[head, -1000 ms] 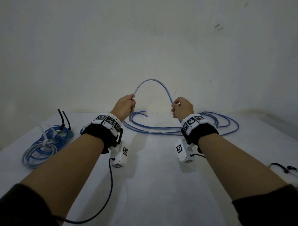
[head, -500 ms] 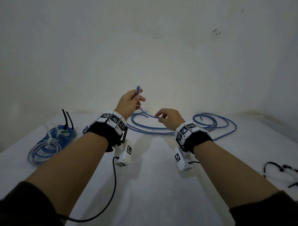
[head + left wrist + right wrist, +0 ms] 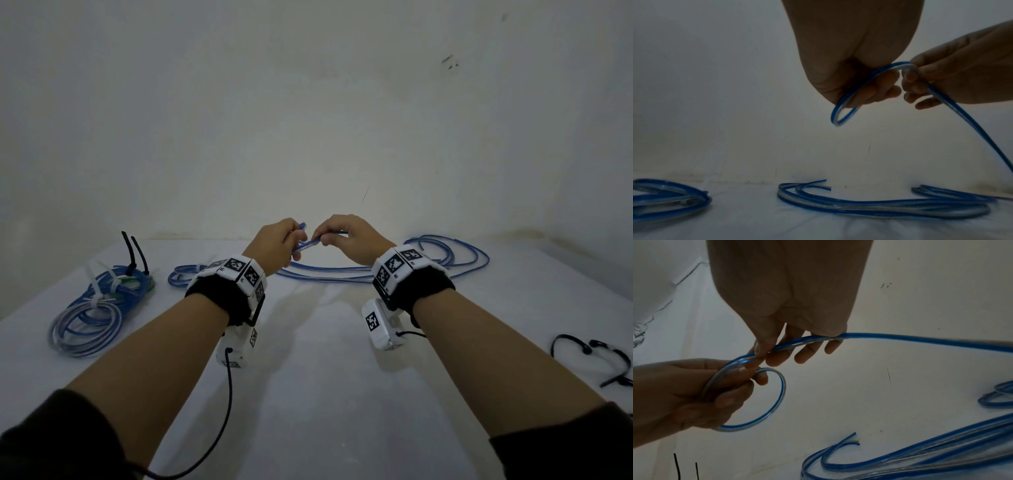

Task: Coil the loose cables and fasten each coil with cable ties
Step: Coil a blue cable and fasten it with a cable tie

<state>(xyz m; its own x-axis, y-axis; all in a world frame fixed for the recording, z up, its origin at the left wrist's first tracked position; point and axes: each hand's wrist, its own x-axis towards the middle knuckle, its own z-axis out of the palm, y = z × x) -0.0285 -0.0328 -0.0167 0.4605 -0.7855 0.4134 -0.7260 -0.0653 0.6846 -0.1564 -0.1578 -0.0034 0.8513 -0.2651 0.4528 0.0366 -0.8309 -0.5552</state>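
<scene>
Left hand point(image 3: 274, 245) curled round a small first loop of the glossy blue-and-clear flat twin cable point(image 3: 764, 395), thumb and fingers pinching where the loop closes. Right hand point(image 3: 349, 236) just beside it, fingertips nearly touching the left's, thumb and forefinger pinching the same cable's running length right at the loop's top.

Key relation: from the right hand the cable's free length trails away rightward and down to the white cloth-covered counter point(image 3: 325, 394), so its long axis runs left-right; the slack lies on the right hand's side. Judgement: the right hand feeds the next turn, the left only keeps the loop.

Loop is round, springy-looking, smooth plastic jacket, one blue strand beside one translucent.

Beyond the hands, the rest of the loose cable lies in long flat bends point(image 3: 445, 253) along the counter's far edge; two cut ends point(image 3: 853, 438) show there, possibly of a second cable, hard to tell in dim light.

Far left: finished blue coils point(image 3: 96, 308) bound with white and black cable ties. Far right: spare black cable ties point(image 3: 596, 356), curved, well apart from the hands.
</scene>
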